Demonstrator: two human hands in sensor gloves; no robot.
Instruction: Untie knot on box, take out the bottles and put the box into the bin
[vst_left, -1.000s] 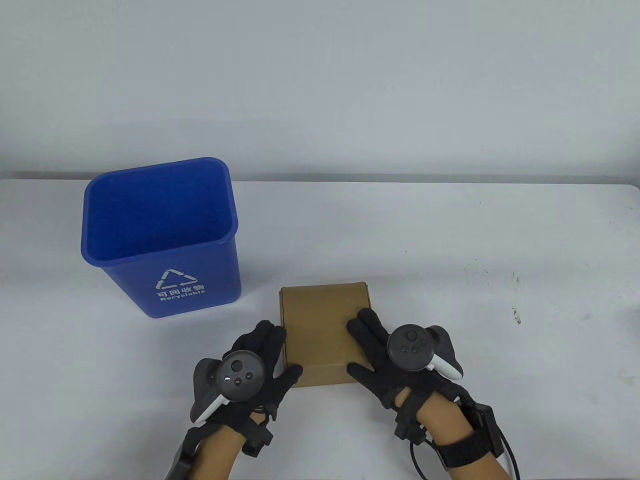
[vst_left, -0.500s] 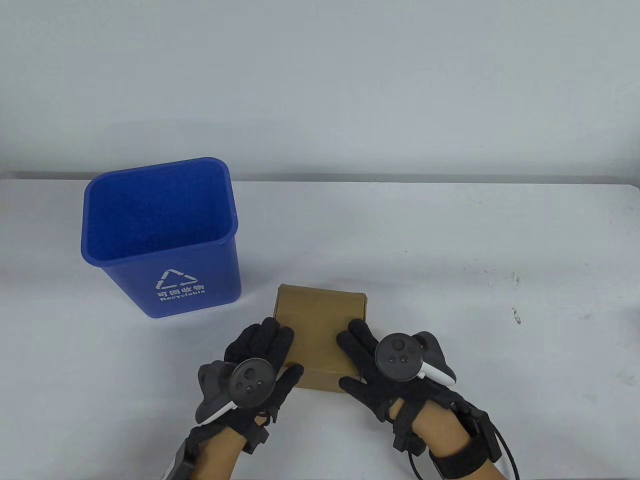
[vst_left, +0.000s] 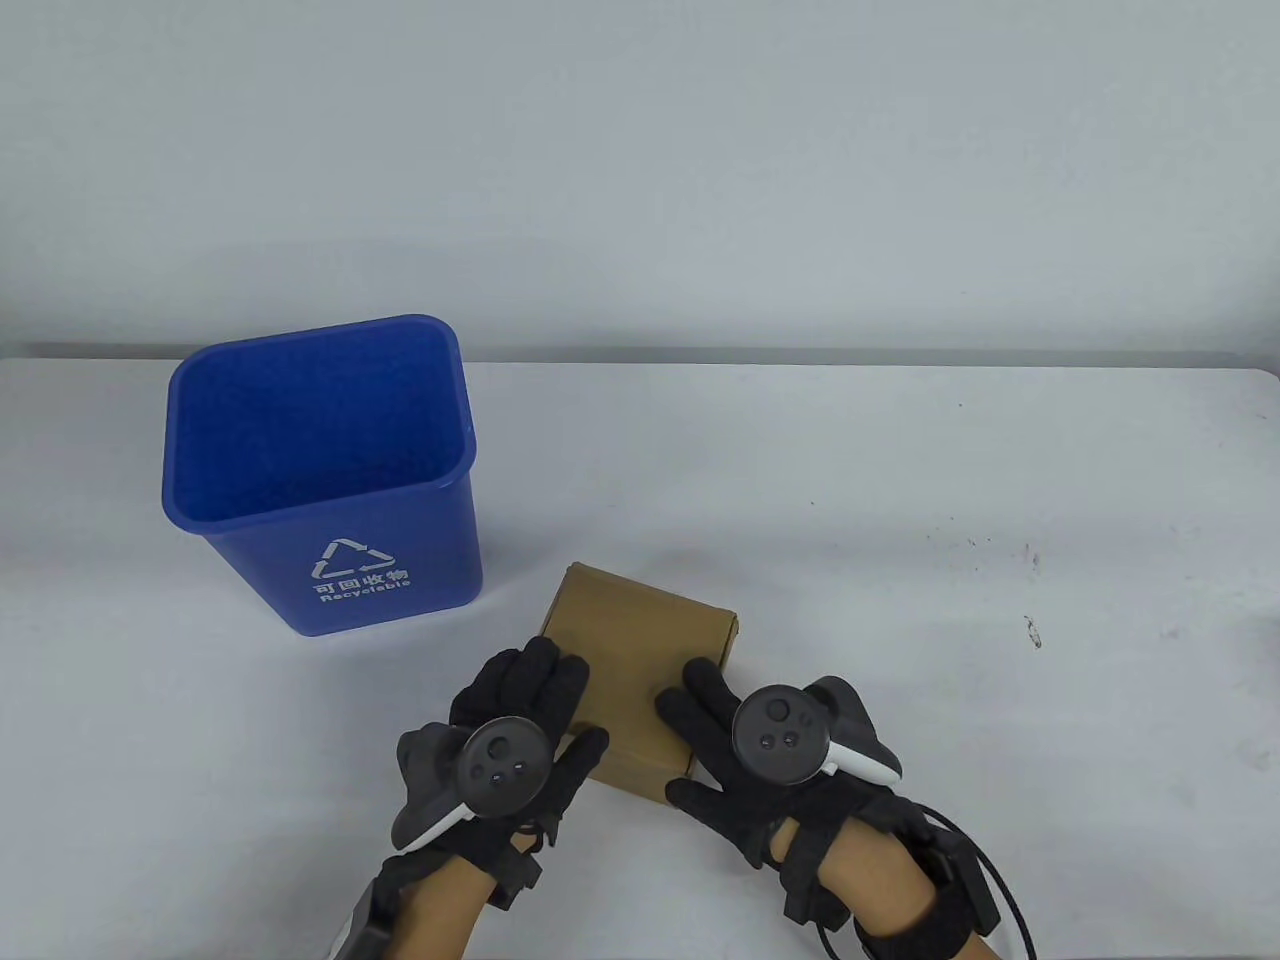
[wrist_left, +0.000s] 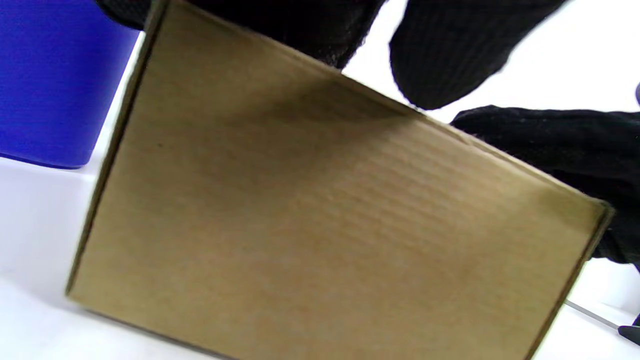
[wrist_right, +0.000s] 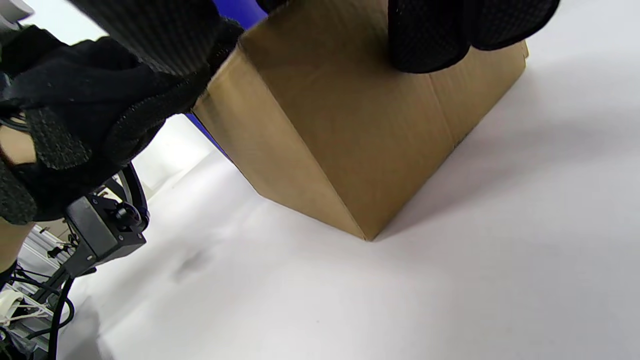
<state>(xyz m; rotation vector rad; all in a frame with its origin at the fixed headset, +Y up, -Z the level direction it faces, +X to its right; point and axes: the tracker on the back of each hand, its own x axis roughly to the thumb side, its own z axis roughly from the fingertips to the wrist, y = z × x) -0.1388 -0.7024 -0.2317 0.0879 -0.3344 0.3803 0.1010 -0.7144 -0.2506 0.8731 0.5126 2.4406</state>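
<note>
A plain brown cardboard box (vst_left: 635, 650) lies closed on the white table (vst_left: 900, 480), turned at an angle, its near corner on the tabletop. No string or bottles show. My left hand (vst_left: 560, 700) wraps the box's left top edge, its fingers (wrist_left: 300, 25) bent over the top and the thumb at the near edge. My right hand (vst_left: 690, 730) lies on the right part of the lid with straight fingers (wrist_right: 430, 35), thumb spread beyond the near corner. The blue bin (vst_left: 320, 470) stands open and upright to the box's left rear.
The bin (wrist_left: 50, 85) stands a short way from the box's (wrist_left: 325, 225) far left corner. A cable runs from my right wrist strap off the table's near edge. Small dark specks mark the table at the right.
The box has turned clockwise on the table. My left hand has come from beside the box onto its left edge; my right hand has slid left and nearer with it.
</note>
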